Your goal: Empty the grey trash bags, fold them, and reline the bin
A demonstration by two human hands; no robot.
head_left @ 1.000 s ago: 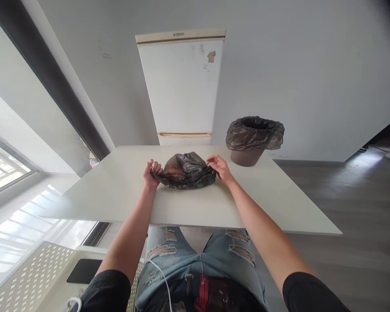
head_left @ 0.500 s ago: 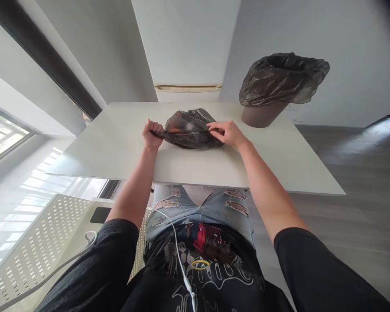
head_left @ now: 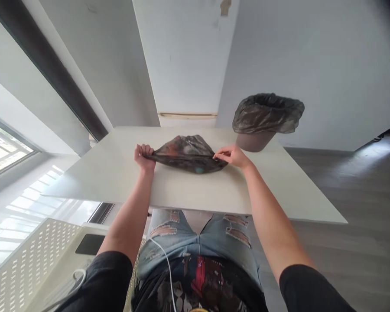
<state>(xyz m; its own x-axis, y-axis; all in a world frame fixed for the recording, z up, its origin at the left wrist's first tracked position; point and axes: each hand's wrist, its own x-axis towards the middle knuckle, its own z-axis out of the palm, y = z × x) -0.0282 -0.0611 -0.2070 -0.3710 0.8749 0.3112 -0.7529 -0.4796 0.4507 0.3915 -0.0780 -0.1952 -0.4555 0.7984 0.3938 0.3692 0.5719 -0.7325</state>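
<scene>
A dark, see-through plastic garbage bag [head_left: 188, 156] lies on the white table in front of me, with blurred reddish and greenish contents showing through it. My left hand [head_left: 144, 157] is closed in a fist around the gathered left corner of the bag. At the other side, my right hand [head_left: 232, 156] pinches the bag's edge between thumb and fingers. Between both hands the edge is stretched into a nearly straight line. What exactly lies inside the bag cannot be made out.
A brown trash bin [head_left: 255, 141] lined with a dark bag [head_left: 268, 115] stands at the table's back right. The white table [head_left: 107, 173] has its near edge by my legs. Lower left is a perforated cream-coloured rack [head_left: 29, 260]; a white cable [head_left: 165, 255] hangs over my front.
My right hand has gone from touching the bag loosely to pinching its edge. The edge is now pulled straight between my hands. The view has tilted up, so everything sits lower.
</scene>
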